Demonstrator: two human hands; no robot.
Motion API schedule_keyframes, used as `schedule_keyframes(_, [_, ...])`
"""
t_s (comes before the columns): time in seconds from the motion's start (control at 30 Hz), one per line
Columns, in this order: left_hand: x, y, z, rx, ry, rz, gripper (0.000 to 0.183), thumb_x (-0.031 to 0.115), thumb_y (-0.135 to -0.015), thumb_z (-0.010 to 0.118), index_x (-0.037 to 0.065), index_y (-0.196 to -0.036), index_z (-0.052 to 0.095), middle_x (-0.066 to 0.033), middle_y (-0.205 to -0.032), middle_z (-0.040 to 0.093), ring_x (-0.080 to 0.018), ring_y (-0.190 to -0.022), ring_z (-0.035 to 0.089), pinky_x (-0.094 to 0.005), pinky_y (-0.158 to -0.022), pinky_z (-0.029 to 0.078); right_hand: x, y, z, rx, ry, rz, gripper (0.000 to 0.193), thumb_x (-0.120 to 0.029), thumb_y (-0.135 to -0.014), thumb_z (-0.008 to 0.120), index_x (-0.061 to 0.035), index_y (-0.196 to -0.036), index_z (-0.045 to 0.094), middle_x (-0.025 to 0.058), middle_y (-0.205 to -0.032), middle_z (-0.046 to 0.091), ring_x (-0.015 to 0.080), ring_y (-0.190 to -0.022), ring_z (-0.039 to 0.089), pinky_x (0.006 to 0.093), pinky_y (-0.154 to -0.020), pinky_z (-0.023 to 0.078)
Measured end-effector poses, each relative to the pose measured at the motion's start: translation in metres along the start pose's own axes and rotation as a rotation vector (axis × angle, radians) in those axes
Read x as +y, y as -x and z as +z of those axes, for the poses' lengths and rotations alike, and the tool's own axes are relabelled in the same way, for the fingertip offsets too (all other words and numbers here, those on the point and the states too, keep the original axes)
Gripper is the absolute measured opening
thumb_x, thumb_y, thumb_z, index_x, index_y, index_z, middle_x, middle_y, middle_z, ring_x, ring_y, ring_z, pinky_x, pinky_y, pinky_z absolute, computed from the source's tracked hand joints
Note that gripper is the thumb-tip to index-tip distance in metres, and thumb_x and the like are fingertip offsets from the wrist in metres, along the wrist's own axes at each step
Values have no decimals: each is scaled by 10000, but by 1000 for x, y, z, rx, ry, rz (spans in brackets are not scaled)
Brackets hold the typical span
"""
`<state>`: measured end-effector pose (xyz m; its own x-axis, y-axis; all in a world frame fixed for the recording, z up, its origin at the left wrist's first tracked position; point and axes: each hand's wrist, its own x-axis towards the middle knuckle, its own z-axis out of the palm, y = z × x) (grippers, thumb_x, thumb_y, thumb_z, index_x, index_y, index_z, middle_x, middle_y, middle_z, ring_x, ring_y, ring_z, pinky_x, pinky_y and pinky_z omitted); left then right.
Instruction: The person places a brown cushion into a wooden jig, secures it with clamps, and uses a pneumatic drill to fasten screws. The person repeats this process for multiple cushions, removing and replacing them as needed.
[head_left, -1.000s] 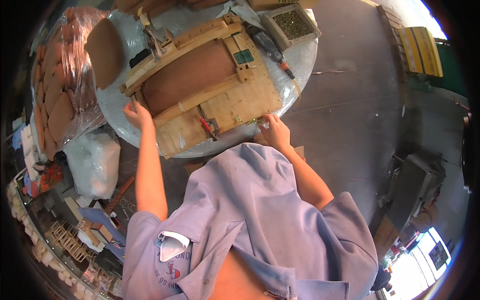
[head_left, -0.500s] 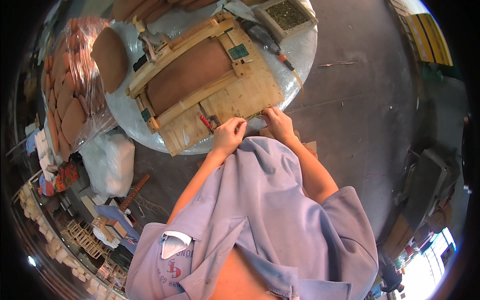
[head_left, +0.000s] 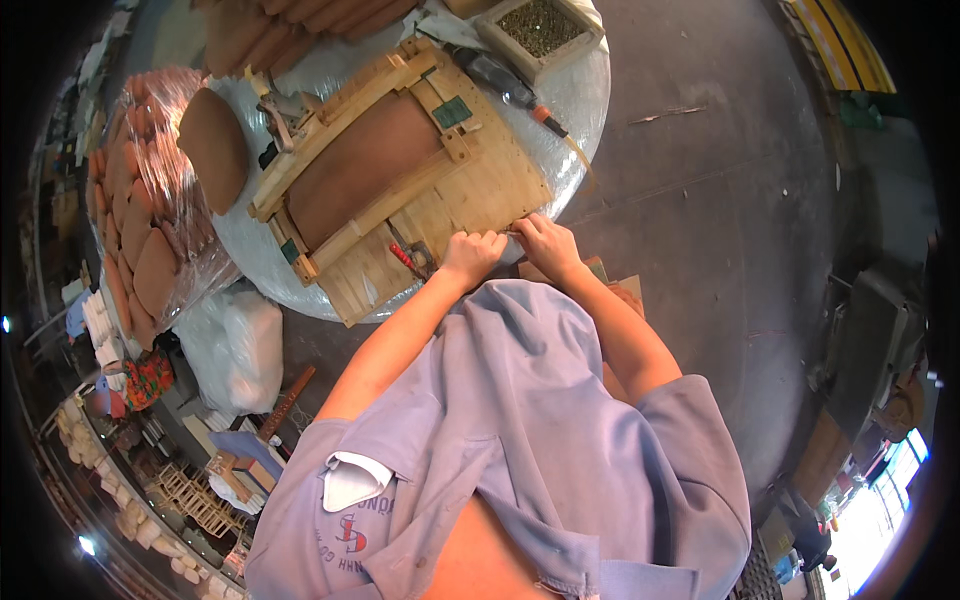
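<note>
A wooden frame with a brown padded panel (head_left: pixel 400 190) lies on a round table wrapped in clear plastic (head_left: pixel 580 90). My left hand (head_left: pixel 472 255) and my right hand (head_left: pixel 545 243) meet at the frame's near edge, fingers pinched together on a small thing I cannot make out. A red-handled tool (head_left: pixel 405 258) lies on the frame just left of my left hand.
A tray of small dark bits (head_left: pixel 540 28) and a power tool with an orange tip (head_left: pixel 510 90) sit at the table's far side. Brown cushions wrapped in plastic (head_left: pixel 140 220) are stacked on the left. White bags (head_left: pixel 240 345) lie on the floor.
My left hand left the frame's far left corner and came to the near edge beside my right hand. The view shifted slightly.
</note>
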<state>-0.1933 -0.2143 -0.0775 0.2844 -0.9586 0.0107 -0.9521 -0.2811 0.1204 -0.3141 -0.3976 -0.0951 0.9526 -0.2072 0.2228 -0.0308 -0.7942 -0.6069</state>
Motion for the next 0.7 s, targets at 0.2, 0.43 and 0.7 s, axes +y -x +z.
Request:
schedule_keyframes(0.2, [-7,-2,-3,94,-93,154,71,187,-819,671,176,-859,613,10,-786,620,-176,-745,647,-345,-624,500,1,3,7,-23,71,10,168,-137,-936,736,-115,-1071,638,51,-978,660,258,-870,703,383,-699,581])
schedule_keyframes(0.43, [-20,7,-16,70,142,-12,69,191,-912,704,141,-936,663,-22,-854,676,-223,-842,676,-383,-695,550,-12,-9,-16,92,16,19,196,-131,-926,737,-99,-1088,632,82,-997,664,289,-885,694,419,-781,506])
schedule_keyframes(0.7, [-53,-2,-56,111,330,-539,114,222,-985,717,120,-1032,697,-77,-972,747,-317,-963,730,-471,-795,580,-20,-66,-2,58,72,102,107,-244,-973,736,-155,-1034,737,25,-958,730,238,-924,722,401,-835,462])
